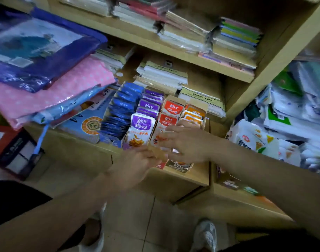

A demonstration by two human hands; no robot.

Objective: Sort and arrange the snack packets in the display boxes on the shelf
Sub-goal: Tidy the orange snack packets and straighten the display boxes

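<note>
The left grip [137, 161] is being pinched on a box flap [157, 154], likely steadying it, while red packets [171, 118] are being pressed level by the right grip [186, 142], fingers spread.

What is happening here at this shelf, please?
A person is tidying snacks. Rows of blue packets, purple packets, red packets and orange packets stand in cardboard display boxes on a shelf. The right hand lies with spread fingers on the front red packets. The left hand is at a cardboard flap in front; blur hides whether it grips it.
</note>
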